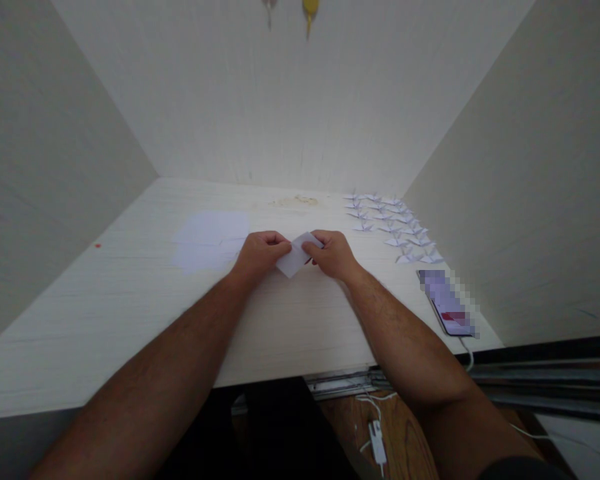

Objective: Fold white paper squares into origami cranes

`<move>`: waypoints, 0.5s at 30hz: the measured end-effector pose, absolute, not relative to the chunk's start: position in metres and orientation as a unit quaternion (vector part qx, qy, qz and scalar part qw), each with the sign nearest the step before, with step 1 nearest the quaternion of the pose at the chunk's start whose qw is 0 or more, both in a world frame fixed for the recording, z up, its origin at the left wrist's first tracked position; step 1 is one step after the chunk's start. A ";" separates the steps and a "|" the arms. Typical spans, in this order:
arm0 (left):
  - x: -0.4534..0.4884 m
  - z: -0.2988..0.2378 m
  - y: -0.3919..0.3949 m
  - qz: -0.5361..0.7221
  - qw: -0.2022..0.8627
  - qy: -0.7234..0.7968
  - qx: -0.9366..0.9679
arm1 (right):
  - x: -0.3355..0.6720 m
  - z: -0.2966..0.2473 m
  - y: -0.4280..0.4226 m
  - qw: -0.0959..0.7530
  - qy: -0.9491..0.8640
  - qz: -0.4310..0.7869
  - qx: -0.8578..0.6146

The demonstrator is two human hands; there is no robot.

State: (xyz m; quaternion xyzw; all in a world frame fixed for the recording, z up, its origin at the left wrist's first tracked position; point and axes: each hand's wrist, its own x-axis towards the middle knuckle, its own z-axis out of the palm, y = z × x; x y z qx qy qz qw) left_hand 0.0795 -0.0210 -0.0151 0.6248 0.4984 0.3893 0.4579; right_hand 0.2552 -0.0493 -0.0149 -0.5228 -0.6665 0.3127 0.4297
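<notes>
A small folded piece of white paper (295, 257) is held between both hands just above the pale wooden desk (130, 300), near its middle. My left hand (260, 253) pinches the paper's left side with closed fingers. My right hand (333, 253) pinches its right side, thumb on top. Both forearms reach in from the near edge.
A stack of pale paper sheets (210, 240) lies left of the hands. Several folded white paper cranes (393, 227) sit in rows at the back right. A phone (447, 303) with a cable lies at the right edge. Walls close in on three sides. Two small objects hang above.
</notes>
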 end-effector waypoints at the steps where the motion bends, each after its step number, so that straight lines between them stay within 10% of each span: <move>1: 0.080 -0.016 -0.021 0.392 0.462 0.496 0.622 | 0.255 -0.015 -0.049 0.431 -0.666 0.318 -0.519; 15: 0.087 -0.018 -0.023 0.438 0.576 0.478 0.498 | 0.252 -0.027 -0.049 0.493 -0.637 0.375 -0.458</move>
